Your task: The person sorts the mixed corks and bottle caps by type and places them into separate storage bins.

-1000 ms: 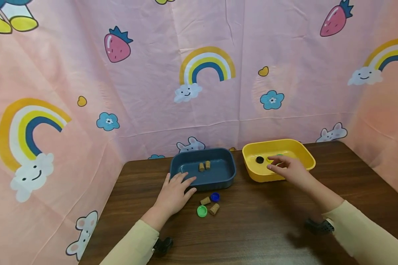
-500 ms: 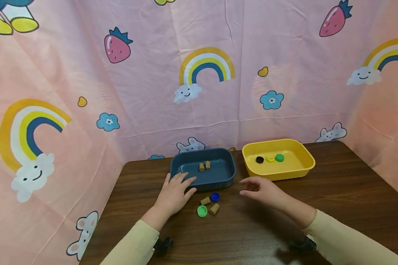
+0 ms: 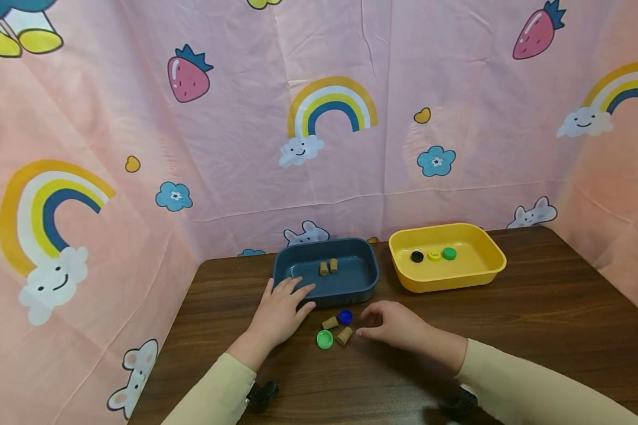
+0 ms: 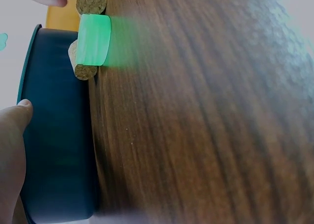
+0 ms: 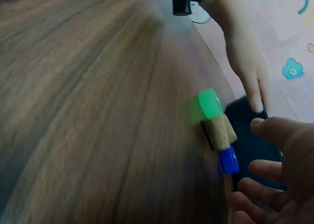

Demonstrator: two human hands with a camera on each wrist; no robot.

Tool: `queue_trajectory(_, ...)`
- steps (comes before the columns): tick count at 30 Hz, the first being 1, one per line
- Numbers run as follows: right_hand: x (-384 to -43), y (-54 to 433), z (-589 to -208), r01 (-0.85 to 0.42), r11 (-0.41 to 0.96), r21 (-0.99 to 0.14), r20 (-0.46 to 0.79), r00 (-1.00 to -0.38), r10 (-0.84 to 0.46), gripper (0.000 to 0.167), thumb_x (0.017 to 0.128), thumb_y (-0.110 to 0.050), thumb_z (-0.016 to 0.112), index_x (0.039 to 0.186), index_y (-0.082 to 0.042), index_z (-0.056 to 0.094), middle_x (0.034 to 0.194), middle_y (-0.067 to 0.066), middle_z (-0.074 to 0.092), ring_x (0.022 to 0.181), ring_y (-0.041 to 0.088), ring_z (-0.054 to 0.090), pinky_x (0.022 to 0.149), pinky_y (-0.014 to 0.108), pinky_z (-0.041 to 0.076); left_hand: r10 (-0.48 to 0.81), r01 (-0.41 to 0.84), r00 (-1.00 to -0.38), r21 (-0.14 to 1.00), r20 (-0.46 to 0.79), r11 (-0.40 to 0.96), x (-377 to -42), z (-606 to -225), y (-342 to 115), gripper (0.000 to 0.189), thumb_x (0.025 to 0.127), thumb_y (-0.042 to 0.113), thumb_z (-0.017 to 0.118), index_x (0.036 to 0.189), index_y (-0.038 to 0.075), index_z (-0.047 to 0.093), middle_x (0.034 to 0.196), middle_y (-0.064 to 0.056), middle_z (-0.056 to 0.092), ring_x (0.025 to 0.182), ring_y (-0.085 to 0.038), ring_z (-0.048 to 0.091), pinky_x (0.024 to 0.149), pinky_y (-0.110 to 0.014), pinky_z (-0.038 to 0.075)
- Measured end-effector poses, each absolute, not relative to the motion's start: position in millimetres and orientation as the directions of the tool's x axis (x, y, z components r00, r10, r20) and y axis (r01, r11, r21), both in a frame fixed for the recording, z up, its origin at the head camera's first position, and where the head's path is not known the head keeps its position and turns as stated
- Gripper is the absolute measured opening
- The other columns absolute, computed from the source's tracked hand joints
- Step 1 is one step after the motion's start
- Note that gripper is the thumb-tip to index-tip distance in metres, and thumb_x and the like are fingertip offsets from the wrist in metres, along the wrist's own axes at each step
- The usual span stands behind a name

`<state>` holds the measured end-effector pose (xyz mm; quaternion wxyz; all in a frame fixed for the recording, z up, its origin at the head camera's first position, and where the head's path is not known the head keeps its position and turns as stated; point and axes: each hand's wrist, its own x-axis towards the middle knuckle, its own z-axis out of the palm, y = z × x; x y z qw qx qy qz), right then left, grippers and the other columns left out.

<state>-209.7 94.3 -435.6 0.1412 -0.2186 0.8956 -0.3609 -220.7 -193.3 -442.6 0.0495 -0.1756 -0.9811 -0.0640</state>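
Observation:
My left hand [image 3: 276,316] rests at the near left rim of the dark blue tray [image 3: 369,283], fingers spread over its edge. My right hand [image 3: 396,324] hovers just right of a small group on the table, its fingers loosely bent with nothing between them. In that group lie a blue bottle cap [image 3: 345,317], a light green bottle cap [image 3: 325,339] and two corks, one nearer cork [image 3: 344,336] and one farther cork [image 3: 330,323]. The right wrist view shows the right hand's thumb and fingers apart, near the blue cap. Two more corks [image 3: 328,267] stand inside the blue tray.
A yellow tray [image 3: 446,283] at the back right holds a black cap [image 3: 417,257], a yellow cap [image 3: 434,255] and a green cap [image 3: 449,254]. A patterned pink cloth [image 3: 234,147] hangs behind and beside the dark wooden table [image 3: 553,295].
My right hand has moved from over the yellow tray leftward and nearer, to beside the caps and corks. The left hand has stayed at the blue tray.

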Motion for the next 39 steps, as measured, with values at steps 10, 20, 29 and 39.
queue_trajectory(10,-204.8,68.2,-441.2,-0.4,0.739,-0.542,-0.089,-0.847,-0.524,0.037,0.081,-0.051,0.078,0.095,-0.017,0.073,0.087,-0.01,0.066,0.081,0.008,0.06,0.074,0.035,0.053,0.331,0.341,-0.938,0.1,0.106,0.935,-221.7,-444.4,-192.9,0.052,0.102,0.053,0.047,0.149,0.032,0.047,0.156,-0.005,0.039,0.145,-0.03,0.031,0.119,-0.06,0.009)
queue_trajectory(20,-207.3,55.5,-445.1,-0.37,0.81,-0.456,-0.129,-0.873,-0.471,0.044,0.078,-0.056,0.079,0.094,-0.015,0.072,0.084,-0.008,0.065,0.073,0.008,0.056,0.067,0.035,0.053,0.332,0.341,-0.937,0.084,0.109,0.936,-222.2,-446.2,-193.7,0.053,0.102,0.055,0.044,0.15,0.032,0.046,0.156,-0.005,0.039,0.145,-0.029,0.032,0.119,-0.06,0.01)
queue_trajectory(29,-207.9,52.8,-446.1,-0.368,0.822,-0.434,-0.118,-0.882,-0.457,0.045,0.077,-0.054,0.08,0.094,-0.014,0.072,0.084,-0.006,0.065,0.073,0.01,0.056,0.067,0.035,0.052,0.328,0.337,-0.939,0.094,0.102,0.937,-221.7,-445.2,-193.0,0.053,0.102,0.055,0.044,0.15,0.032,0.046,0.156,-0.005,0.039,0.145,-0.029,0.032,0.119,-0.06,0.009)
queue_trajectory(39,-206.4,50.4,-447.1,-0.398,0.812,-0.428,-0.083,-0.877,-0.473,0.045,0.076,-0.056,0.08,0.092,-0.015,0.071,0.078,-0.009,0.059,0.066,0.008,0.05,0.06,0.029,0.046,0.328,0.337,-0.939,0.094,0.105,0.937,-221.1,-443.4,-193.2,0.052,0.102,0.054,0.045,0.15,0.032,0.046,0.156,-0.005,0.039,0.145,-0.029,0.032,0.119,-0.06,0.009)
